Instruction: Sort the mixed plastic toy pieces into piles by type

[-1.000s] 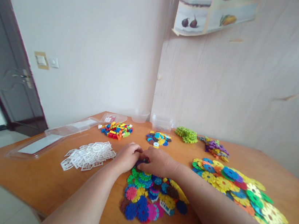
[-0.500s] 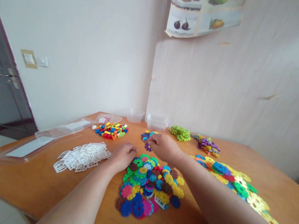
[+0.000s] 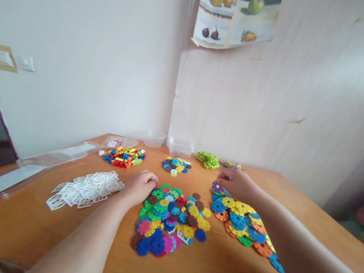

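My right hand (image 3: 238,184) is pinched on a purple notched disc (image 3: 218,188) at the far end of the right-hand pile of large discs (image 3: 238,220). My left hand (image 3: 141,186) rests with curled fingers at the back left edge of the middle pile of small notched discs (image 3: 164,223). Whatever may be in those fingers is hidden. To the left of it lies a heap of white lattice pieces (image 3: 88,189). Between and beyond the hands sits a small round pile of discs (image 3: 176,166), mostly blue and yellow.
Colourful building bricks (image 3: 124,157) lie at the back left, green interlocking pieces (image 3: 207,159) at the back right. A clear bowl (image 3: 155,139) and a clear box (image 3: 180,147) stand by the wall. Flat transparent lids (image 3: 12,179) line the table's left edge.
My right hand has moved right with the purple disc, from the small back pile to the right-hand pile. The left hand stays by the middle pile. The view has turned slightly right.
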`<action>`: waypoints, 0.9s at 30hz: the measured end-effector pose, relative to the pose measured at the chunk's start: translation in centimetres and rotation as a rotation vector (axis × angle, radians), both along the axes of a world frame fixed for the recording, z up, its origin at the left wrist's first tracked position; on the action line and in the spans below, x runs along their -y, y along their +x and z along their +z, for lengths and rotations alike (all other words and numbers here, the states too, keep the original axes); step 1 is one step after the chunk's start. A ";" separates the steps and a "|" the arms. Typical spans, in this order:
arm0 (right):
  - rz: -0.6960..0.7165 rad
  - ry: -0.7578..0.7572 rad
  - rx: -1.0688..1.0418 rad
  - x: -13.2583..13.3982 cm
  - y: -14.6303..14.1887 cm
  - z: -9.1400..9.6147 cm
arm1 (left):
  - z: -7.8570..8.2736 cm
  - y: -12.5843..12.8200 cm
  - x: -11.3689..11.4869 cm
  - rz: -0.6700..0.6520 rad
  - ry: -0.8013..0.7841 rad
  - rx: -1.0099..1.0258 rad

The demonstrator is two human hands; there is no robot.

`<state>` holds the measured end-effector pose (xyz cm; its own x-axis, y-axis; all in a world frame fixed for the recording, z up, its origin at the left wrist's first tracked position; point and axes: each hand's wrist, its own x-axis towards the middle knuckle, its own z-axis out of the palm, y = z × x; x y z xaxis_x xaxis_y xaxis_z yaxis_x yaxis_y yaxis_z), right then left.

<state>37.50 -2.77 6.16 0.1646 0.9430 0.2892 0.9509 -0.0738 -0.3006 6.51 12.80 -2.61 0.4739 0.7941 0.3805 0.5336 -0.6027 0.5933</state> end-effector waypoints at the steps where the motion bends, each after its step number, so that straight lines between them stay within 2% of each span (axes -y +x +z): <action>1: -0.021 -0.017 -0.012 0.7 0.6 -0.3 | 0.0 0.0 0.0 0.001 -0.003 0.003; 3: -0.077 -0.014 -0.029 2.2 1.8 -0.6 | -0.1 0.1 -0.1 0.002 -0.009 0.009; 7: -0.255 0.131 -0.033 4.6 4.0 -0.1 | -0.2 0.1 -0.2 -0.003 -0.018 0.019; 11: -0.379 0.207 -0.144 5.6 6.4 0.2 | -0.2 0.0 -0.3 -0.002 -0.030 0.023; 18: -0.483 0.144 -0.268 6.0 10.0 -0.8 | 0.4 0.0 -0.1 -0.001 -0.040 0.008; 22: -0.573 0.082 -0.245 6.5 11.6 -1.3 | 0.3 0.0 -0.2 0.006 -0.039 -0.001; 27: -0.546 0.024 -0.233 6.7 11.9 -1.8 | 0.1 -0.1 -0.5 -0.011 -0.028 -0.012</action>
<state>49.38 -9.45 4.38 0.6854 0.6980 0.2072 0.6862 -0.5241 -0.5044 6.39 13.33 -2.55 0.4869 0.7992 0.3523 0.5345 -0.5917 0.6035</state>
